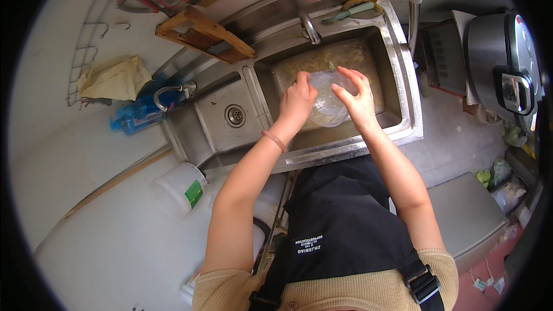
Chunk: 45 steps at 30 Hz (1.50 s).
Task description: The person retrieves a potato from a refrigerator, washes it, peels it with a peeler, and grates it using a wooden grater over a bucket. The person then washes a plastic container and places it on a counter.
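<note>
Over the right-hand basin of the stainless steel sink [395,90], a clear plastic bowl [329,110] is held between two hands. My left hand [298,99] grips its left side, the fingers curled at the rim. At the right side, my right hand [358,99] has thumb and fingers spread about the rim. Below the bowl, cloudy brownish water [354,58] covers the basin floor. The faucet [309,30] points down behind the bowl. Whether anything lies inside the bowl is hard to tell through the shiny plastic.
Left of the bowl is a second basin with a drain [235,115]. A wooden rack [203,36] leans behind it. A green-handled tool [352,12] lies on the back ledge. Blue bottles [144,112], a white bucket [181,185] and a large cooker [497,65] stand around the sink.
</note>
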Available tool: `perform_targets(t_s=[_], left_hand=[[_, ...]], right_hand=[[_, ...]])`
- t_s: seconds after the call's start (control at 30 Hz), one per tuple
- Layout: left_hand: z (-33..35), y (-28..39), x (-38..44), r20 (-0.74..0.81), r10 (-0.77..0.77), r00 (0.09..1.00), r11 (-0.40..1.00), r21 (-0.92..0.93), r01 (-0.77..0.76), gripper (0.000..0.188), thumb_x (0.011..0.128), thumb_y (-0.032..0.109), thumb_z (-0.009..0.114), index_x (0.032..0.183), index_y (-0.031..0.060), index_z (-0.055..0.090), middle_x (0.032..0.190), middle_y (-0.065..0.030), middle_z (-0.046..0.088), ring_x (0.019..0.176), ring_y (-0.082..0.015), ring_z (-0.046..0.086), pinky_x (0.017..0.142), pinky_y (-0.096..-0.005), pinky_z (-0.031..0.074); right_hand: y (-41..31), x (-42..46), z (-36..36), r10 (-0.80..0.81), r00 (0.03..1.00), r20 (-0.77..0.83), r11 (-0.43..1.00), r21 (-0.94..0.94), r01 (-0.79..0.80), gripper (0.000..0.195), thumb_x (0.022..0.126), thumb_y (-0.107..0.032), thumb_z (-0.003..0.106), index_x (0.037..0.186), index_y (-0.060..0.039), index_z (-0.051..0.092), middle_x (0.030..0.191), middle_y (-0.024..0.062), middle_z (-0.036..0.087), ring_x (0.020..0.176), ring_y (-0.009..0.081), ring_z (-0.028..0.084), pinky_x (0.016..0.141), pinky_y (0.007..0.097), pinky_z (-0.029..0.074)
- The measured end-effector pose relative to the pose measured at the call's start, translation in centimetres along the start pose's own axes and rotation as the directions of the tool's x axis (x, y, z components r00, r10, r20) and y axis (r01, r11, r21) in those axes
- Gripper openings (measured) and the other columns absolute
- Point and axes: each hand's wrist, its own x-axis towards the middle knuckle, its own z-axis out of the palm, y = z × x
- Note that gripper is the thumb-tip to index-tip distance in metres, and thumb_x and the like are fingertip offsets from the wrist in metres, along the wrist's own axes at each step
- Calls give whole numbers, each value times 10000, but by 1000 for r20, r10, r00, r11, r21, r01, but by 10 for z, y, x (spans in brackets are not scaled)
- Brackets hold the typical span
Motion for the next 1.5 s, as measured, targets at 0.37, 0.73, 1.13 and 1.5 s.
perform_targets(t_s=[0.37, 0.73, 1.13, 1.5], left_hand=[[-46, -34, -2, -153, 10, 988, 998, -66, -20, 366, 952, 121, 601, 1306, 37, 566, 1088, -154, 677, 854, -245, 693, 753, -356, 576], [-31, 22, 17, 96, 489, 867, 848, 182, -498, 199, 869, 119, 673, 1063, 77, 680, 998, -105, 680, 965, -317, 665, 796, -398, 554], [72, 0, -3, 615, -143, 776, -496, -723, 481, 631, 1009, 607, 366, 1309, 76, 528, 1270, -148, 581, 1120, -367, 576, 1029, -544, 444], [28, 26, 15, -67, 335, 940, 578, -773, -261, 360, 918, 311, 578, 1202, 102, 651, 1212, -128, 651, 1156, -327, 597, 1001, -436, 478]], right_hand=[[-4, 8, -19, 244, 954, 173, 846, 443, -297, 544, 838, -291, 762, 1296, -27, 634, 1281, 148, 616, 1210, 225, 559, 1052, 341, 406], [-27, -11, -17, 505, 788, 353, 632, 471, -616, 550, 855, -322, 742, 1297, -16, 621, 1180, 110, 661, 1132, 185, 583, 956, 300, 429], [1, -8, -7, -424, 876, -232, 906, -94, 414, 793, 685, -177, 810, 1402, -75, 488, 1401, 206, 390, 1309, 375, 420, 1101, 465, 370], [-15, 2, -34, -967, 143, 212, 40, -427, 903, 689, 676, -310, 848, 1255, -514, 535, 1331, -11, 403, 1259, 360, 464, 1040, 503, 411]])
